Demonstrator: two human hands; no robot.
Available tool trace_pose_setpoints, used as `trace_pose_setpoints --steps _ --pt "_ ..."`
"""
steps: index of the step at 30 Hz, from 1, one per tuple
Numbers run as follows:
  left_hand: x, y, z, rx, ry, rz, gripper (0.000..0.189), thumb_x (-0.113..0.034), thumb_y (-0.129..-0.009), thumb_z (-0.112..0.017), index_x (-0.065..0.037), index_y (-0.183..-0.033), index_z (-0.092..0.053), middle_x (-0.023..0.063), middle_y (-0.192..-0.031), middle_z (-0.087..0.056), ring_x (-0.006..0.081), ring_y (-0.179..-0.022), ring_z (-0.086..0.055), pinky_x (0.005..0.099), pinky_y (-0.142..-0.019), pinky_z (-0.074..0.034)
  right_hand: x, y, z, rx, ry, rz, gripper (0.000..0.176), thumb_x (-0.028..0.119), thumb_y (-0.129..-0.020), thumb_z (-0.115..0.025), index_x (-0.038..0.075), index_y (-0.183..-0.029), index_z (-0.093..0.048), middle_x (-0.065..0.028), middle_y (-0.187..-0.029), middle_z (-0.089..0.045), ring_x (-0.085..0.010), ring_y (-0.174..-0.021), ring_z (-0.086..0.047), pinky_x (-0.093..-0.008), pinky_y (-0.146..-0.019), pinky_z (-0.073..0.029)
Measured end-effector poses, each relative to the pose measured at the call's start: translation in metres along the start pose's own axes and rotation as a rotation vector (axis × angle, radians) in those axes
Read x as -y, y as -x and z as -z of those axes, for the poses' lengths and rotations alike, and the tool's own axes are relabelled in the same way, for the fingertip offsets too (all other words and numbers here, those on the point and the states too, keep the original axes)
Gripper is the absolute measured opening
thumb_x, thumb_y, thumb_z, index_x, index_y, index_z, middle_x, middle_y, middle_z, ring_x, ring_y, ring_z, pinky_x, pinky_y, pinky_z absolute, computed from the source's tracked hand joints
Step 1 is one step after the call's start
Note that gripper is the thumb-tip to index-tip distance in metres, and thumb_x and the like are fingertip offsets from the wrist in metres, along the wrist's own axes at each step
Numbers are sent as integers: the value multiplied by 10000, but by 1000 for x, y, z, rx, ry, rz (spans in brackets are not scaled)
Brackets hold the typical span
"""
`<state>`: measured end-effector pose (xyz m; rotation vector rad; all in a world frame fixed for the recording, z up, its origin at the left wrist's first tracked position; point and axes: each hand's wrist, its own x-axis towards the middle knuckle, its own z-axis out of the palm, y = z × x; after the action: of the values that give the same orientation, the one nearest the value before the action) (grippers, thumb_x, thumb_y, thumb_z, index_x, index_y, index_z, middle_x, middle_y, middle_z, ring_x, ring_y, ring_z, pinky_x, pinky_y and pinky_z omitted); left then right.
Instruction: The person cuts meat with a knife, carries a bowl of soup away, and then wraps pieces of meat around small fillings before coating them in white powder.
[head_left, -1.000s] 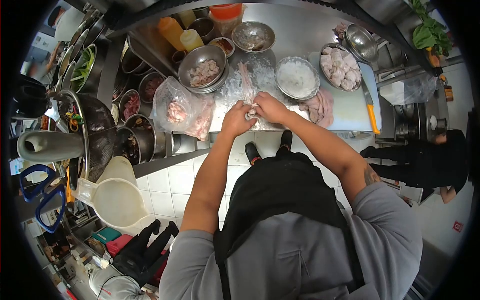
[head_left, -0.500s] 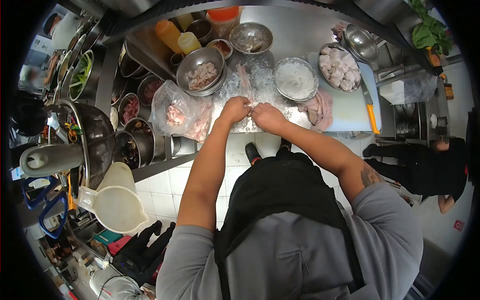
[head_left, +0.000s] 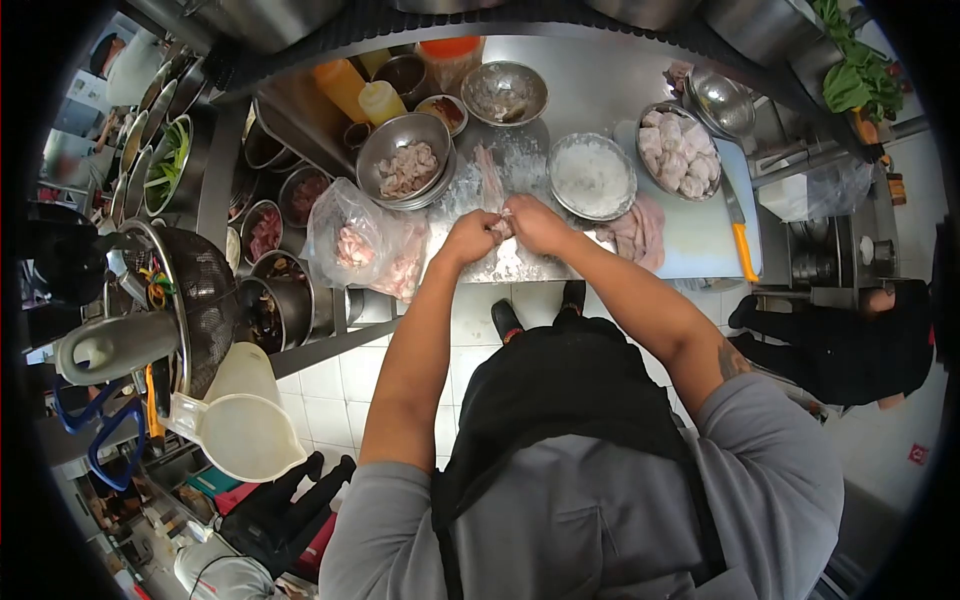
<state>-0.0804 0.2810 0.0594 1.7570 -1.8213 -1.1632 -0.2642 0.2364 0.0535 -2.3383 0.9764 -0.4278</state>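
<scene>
Left hand (head_left: 468,240), right hand (head_left: 537,224): meat piece (head_left: 502,229) between.

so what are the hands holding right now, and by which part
A small pale meat piece, pinched between the left hand and right hand, one at each end, over the floured counter. Fingers hide the exact grip.

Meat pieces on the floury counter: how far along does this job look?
Looks done: a metal bowl of pale coated lumps, far right. In hand: the left hand and right hand pinch a small pale piece over the floured counter. Probably left: strips on the cutting board and a bag of raw meat.
</scene>
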Motion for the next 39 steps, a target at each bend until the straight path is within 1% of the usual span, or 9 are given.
trace_pose_setpoints --steps 6,9,11,14,17,20,28,31,39 --pt "-4 4 -12 -137 -126 -2 408 -347 -791 -732 -43 -1063 -724 224 -1003 -654 377 -950 -636 418 -848 -497 1 -9 3 15 -225 -276 200 109 -882 -539 -20 -1023 -594 -242 -1081 -607 -422 -1026 -572 -489 -922 -443" --pt "-3 -3 -6 -101 -83 15 397 -289 -797 -730 -18 -1085 -706 228 -996 -669 369 -886 -654 412 -799 -502 -1 13 -9 -275 -190 -138 300 83 -830 -590 -1 -1118 -600 -216 -1127 -602 -401 -1081 -557 -464 -969 -438" --pt "-18 -2 8 21 -33 93 400 -270 -824 -700 -13 -1130 -684 237 -999 -677 374 -868 -661 414 -802 -506 6 19 2 -122 -117 -27 372 73 -799 -617 6 -1164 -591 -194 -1157 -594 -386 -1119 -539 -444 -994 -432" --pt "28 -21 -18 -287 34 -4 426 -241 -859 -644 7 -1206 -631 239 -999 -687 397 -831 -661 411 -813 -514 7 18 4 -58 -10 17 400 85 -774 -642 22 -1165 -587 -162 -1157 -581 -359 -1130 -520 -425 -986 -436" --pt "-9 9 0 -394 136 220 434 -155 -831 -622 30 -1222 -584 255 -1076 -651 406 -1007 -616 458 -933 -466 4 10 11 -23 35 45 374 97 -778 -644 33 -1143 -590 -158 -1111 -585 -355 -1086 -532 -431 -960 -443" --pt "7 21 -30 -520 -136 -240 416 -101 -796 -676 15 -1187 -595 207 -1111 -633 395 -1047 -592 417 -926 -475 -10 2 3 -13 71 96 337 115 -788 -636 40 -1115 -598 -155 -1080 -588 -354 -1062 -538 -437 -938 -446" --pt "9 14 -37 -463 -260 -362 359 -65 -783 -687 31 -1118 -600 187 -1104 -626 374 -1035 -569 437 -922 -470 -18 -12 -1 232 15 58 263 212 -783 -633 28 -971 -648 -190 -1001 -627 -387 -1052 -539 -456 -915 -442" --pt "8 33 -37 -335 -182 -325 340 -75 -777 -700 8 -1097 -620 186 -1082 -632 383 -1004 -585 447 -889 -483 -4 -6 7 565 3 -120 271 222 -783 -636 37 -979 -649 -199 -1004 -632 -396 -1047 -537 -459 -909 -444" --pt "-14 16 -8 -58 -154 57 389 -259 -784 -748 -22 -1090 -707 199 -1012 -631 350 -954 -632 418 -875 -493 15 41 3 -26 -92 133 429 101 -750 -654 56 -1168 -566 -166 -1044 -570 -365 -1045 -529 -442 -915 -442"
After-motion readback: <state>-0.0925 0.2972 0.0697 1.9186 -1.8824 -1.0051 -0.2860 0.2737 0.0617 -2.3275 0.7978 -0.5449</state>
